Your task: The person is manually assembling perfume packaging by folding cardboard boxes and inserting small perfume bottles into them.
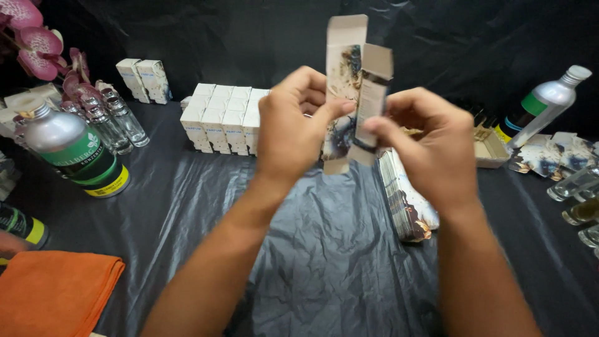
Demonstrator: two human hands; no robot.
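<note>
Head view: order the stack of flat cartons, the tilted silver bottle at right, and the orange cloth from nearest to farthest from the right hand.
1. Stack of flat cartons: just below the right hand, lying on the black sheet.
2. Silver bottle: farther to the right, leaning near the table's back edge.
3. Orange cloth: farthest, at the lower left corner.

Makeshift packing table: cartons (pixel 226 118), vials (pixel 115 122)

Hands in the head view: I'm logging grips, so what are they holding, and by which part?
Both hands hold one small printed carton, flaps open. The left hand pinches its left side at mid-height; the right hand pinches its lower right edge.
</note>
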